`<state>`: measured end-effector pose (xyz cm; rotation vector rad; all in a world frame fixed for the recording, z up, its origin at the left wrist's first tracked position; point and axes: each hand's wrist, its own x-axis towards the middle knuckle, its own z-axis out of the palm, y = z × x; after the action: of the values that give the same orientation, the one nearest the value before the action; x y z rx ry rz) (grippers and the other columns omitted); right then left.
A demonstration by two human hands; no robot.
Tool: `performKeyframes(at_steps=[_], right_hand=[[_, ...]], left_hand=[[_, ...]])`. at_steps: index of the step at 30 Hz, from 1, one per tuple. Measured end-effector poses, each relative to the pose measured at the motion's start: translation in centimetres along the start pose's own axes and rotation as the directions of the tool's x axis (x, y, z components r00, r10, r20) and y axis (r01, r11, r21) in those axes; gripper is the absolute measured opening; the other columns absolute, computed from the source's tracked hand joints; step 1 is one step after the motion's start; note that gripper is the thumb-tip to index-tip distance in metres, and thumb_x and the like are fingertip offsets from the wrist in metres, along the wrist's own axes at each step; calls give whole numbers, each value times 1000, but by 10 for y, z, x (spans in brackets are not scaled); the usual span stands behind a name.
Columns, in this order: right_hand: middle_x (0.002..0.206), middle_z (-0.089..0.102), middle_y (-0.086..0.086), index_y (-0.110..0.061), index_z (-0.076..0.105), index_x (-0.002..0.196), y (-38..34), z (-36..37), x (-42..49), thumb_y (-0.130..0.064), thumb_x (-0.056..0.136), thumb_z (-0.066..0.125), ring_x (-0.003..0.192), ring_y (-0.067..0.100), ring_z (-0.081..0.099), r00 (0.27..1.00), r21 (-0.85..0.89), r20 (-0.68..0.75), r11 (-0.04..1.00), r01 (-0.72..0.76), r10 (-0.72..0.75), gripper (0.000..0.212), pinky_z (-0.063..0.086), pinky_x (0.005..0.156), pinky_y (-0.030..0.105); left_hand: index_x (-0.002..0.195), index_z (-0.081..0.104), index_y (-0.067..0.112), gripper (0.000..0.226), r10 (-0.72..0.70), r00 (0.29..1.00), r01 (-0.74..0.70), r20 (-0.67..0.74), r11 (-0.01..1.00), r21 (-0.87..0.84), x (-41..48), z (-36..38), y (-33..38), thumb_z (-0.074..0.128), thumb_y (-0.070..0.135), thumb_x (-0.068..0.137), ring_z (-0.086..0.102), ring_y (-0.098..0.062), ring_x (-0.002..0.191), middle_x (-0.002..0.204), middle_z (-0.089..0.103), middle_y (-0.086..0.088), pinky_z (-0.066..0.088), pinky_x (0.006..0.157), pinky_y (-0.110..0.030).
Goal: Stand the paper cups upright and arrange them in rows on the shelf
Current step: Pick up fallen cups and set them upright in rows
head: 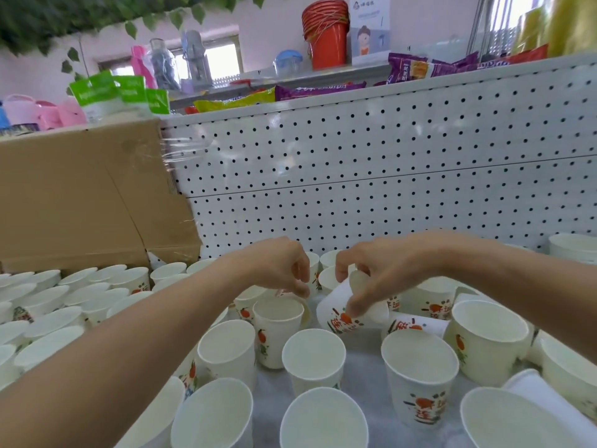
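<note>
Many white paper cups with orange print stand upright on the shelf (361, 354), several in rows at the left (48, 305) and looser ones in front (315, 357). My right hand (374, 273) pinches a tilted cup (336, 310) near the shelf's middle, thumb on its printed side. My left hand (281, 263) hovers just left of it with curled fingers at the rim of an upright cup (279, 318); whether it grips the rim is unclear. A cup (416, 323) lies on its side right of the tilted one, and another (536, 392) lies at the front right.
A white pegboard back wall (387, 176) closes the shelf behind. A cardboard box (80, 202) stands at the back left. Snack packets (316, 88), red buckets (326, 30) and bottles sit on the shelf above. More cups (575, 247) stand at the far right.
</note>
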<state>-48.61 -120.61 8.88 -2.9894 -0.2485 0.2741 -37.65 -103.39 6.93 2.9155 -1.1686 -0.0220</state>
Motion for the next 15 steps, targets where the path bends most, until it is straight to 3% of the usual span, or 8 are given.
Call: performKeyframes(at_steps=[4,9,11,15], right_hand=[[111,56,-9,-36,53,123,-7,-5,4,-59,76,67,97,19,62,999,-75,36,997,-7,9,54,54,83,34],[108,55,-11,-30,51,129,-10,8,16,-65,78,63,97,14,57,997,-93,76,996,15,-8,63,46,74,27],[98,49,-14,-28,50,129,-3,7,17,-66,81,58,91,9,52,1000,-34,-15,999,21,-21,62,39,74,26],[87,55,-18,-22,64,110,33,-13,19,-46,93,55,78,0,54,950,122,-311,992,17,22,31,42,68,21]], left_hand=[[86,75,25,20,5,999,-5,35,1000,6,5,-2,2,81,39,72,66,-4,76,80,71,15,56,78,-30],[88,74,26,24,21,995,-34,94,988,147,9,2,1,84,36,69,65,-10,82,83,69,14,54,74,-28],[92,74,25,21,43,996,-58,73,973,222,12,6,2,81,30,72,64,-12,82,88,70,10,52,71,-28],[95,74,23,12,75,997,-65,-26,963,262,18,0,-3,69,21,85,61,-11,81,91,70,7,52,72,-28]])
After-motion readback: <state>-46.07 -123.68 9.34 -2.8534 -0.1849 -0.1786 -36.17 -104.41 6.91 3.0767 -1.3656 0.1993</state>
